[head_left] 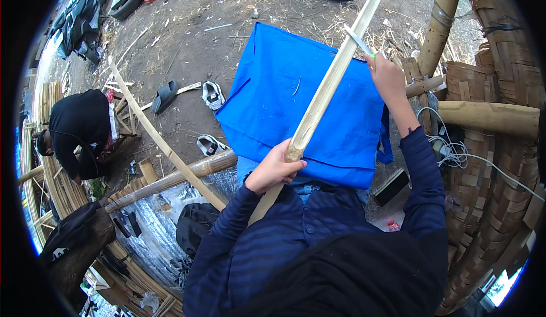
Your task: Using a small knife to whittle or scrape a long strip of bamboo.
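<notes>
A long split bamboo strip [326,98] slants from beside my waist up to the far right. My left hand [274,169] is closed around it near a rough brown node, close to my body. In my right hand [389,81] is a small knife [357,39], gripped by its handle, most of which the fingers hide. Its pale blade lies across the strip's upper part and seems to touch it. Under the strip, a blue cloth [273,89] covers my lap, with a thin curled shaving on it.
Another bamboo strip [165,143] leans at my left across a bamboo pole [213,164]. A person in black [79,126] bends low at far left. Sandals [165,96] and shoes [212,95] lie on the dirt. At right are thick bamboo [489,118], woven panels and a white cable [455,158].
</notes>
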Demonstrator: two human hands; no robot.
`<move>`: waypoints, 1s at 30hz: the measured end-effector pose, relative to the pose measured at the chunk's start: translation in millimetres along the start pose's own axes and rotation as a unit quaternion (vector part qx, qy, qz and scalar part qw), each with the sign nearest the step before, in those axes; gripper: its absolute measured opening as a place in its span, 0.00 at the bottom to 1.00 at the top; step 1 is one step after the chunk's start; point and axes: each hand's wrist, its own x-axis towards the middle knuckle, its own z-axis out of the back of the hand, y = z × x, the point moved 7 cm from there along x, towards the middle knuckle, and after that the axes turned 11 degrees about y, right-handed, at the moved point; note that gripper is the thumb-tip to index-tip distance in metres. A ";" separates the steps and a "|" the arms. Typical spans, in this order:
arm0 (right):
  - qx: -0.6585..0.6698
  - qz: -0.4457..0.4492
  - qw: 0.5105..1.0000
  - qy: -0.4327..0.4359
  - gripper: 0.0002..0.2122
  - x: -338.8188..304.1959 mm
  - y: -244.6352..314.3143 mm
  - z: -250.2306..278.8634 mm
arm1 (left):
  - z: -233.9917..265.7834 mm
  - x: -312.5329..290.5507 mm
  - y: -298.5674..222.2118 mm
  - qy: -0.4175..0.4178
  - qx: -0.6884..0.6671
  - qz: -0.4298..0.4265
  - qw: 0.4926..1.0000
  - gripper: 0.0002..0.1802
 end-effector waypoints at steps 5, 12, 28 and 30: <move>0.061 0.089 0.994 0.009 0.18 -33.9 41.6 4.0 | 2.6 -2.4 -9.7 -0.012 0.020 0.005 1.000 0.16; 0.104 0.253 0.960 0.057 0.18 -94.2 127.2 -18.1 | 22.1 -1.0 -7.9 -0.022 -0.016 0.019 0.999 0.15; 0.095 0.137 0.986 -0.030 0.19 -16.0 64.9 -38.9 | 22.1 13.3 -2.0 -0.052 0.010 0.030 0.998 0.14; 0.111 0.145 0.982 -0.038 0.19 -14.3 66.9 -38.8 | 21.7 10.2 -4.9 -0.053 0.012 0.028 0.998 0.14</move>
